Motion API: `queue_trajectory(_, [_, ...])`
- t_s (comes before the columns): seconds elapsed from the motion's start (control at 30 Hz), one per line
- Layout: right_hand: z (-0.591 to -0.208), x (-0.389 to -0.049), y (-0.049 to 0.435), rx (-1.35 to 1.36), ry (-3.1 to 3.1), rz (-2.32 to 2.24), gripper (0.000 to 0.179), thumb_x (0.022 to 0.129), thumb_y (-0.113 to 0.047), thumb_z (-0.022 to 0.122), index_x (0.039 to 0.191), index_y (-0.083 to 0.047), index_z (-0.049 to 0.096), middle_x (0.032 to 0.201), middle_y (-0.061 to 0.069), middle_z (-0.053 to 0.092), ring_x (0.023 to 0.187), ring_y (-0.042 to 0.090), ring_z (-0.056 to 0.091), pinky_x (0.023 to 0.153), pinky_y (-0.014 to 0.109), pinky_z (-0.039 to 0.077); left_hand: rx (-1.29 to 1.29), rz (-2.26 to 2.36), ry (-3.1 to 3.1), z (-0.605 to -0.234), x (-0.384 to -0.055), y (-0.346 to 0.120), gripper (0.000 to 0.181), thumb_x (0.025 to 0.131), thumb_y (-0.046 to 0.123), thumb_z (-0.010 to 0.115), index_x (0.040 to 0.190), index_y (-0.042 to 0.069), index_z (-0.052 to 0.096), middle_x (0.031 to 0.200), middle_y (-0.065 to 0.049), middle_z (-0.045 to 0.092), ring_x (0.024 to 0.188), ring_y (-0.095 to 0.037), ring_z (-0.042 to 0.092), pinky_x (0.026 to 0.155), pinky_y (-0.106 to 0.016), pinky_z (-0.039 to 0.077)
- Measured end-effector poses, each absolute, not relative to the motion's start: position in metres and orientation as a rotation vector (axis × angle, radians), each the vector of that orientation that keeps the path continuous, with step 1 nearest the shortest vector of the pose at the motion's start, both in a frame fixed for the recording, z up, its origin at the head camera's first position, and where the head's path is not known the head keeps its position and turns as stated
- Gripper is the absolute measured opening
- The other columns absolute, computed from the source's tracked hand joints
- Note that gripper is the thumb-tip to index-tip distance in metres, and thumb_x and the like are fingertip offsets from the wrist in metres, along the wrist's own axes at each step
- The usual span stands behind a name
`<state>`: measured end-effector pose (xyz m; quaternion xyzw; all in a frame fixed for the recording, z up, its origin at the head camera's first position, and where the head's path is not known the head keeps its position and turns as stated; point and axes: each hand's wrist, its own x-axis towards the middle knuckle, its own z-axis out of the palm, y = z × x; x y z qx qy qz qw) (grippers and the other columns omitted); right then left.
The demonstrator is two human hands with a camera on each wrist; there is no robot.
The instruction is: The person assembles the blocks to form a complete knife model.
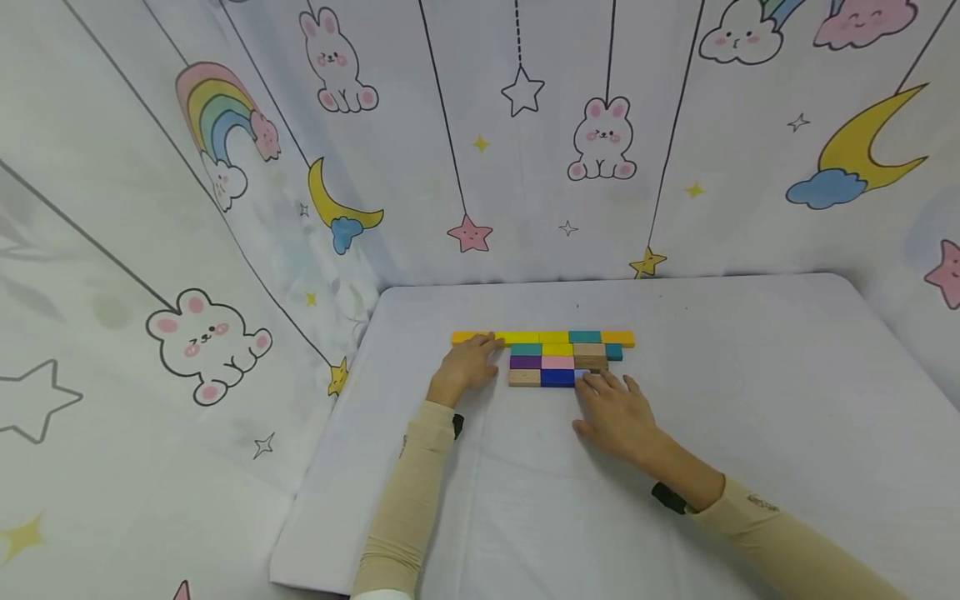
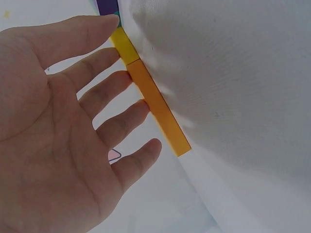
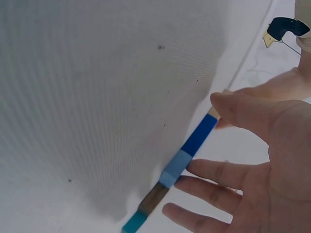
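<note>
Flat coloured blocks lie in several rows on the table, edges together. My left hand (image 1: pixel 467 364) is at the left end of the back row. In the left wrist view its spread fingertips touch the side of an orange block (image 2: pixel 160 107) and a yellow block (image 2: pixel 127 47). At the front row's right end, the extended fingers of my right hand (image 1: pixel 618 414) touch a light blue block (image 3: pixel 176 167), mostly covered in the head view. Left of that block come a dark blue block (image 1: pixel 557 378) and a plain wood block (image 1: pixel 524 378).
Middle rows hold a purple block (image 1: pixel 525 362), a pink block (image 1: pixel 558 362), a wood block (image 1: pixel 590 354) and a teal block (image 1: pixel 614 352) jutting right. The white-covered table (image 1: pixel 750 417) reaches to a patterned cloth wall (image 1: pixel 540 225) behind and at the left.
</note>
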<state>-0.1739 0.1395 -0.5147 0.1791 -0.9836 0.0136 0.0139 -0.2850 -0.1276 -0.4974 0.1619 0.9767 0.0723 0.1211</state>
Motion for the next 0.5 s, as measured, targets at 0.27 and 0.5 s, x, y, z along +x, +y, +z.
queue_trajectory(0.27, [-0.5155,-0.1766,0.1392,0.544,-3.072,0.081,0.073,0.089,-0.046,0.081,0.145,-0.003,0.060,0.151,0.018,0.056,0.145,0.040,0.045,0.117,0.069,0.034,0.469,0.210,2.851,-0.5012,-0.2844,-0.1265,0.059,0.105,0.027,0.062,0.161,0.020,0.044,0.170,-0.003,0.032,0.153,-0.029,0.036,0.124,-0.049,0.033])
queue_trajectory(0.5, [-0.5107,-0.1816,0.1393,0.514,-3.080,0.145,0.074,0.089,-0.045,0.081,0.146,-0.003,0.058,0.154,0.018,0.053,0.145,0.041,0.044,0.118,0.069,0.032,0.482,0.195,2.878,-0.5001,-0.2839,-0.1248,0.057,0.105,0.026,0.063,0.159,0.019,0.046,0.168,-0.005,0.035,0.154,-0.028,0.035,0.127,-0.056,0.023])
